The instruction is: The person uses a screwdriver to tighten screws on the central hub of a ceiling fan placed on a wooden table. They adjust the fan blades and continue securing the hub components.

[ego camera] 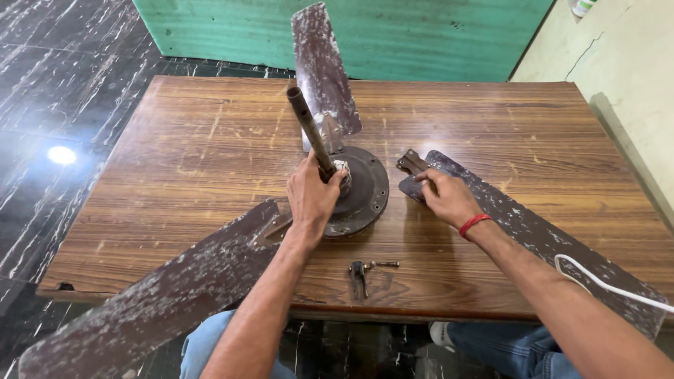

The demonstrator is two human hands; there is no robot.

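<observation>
Lying on the wooden table, the ceiling fan motor has two blades attached, while the third blade is detached beside it. The down rod is gripped in the closed left hand; the loose blade's bracket is pressed by the right hand, fingers curled. A screw and clip lie near.

Left fan blade tip cut off
</observation>
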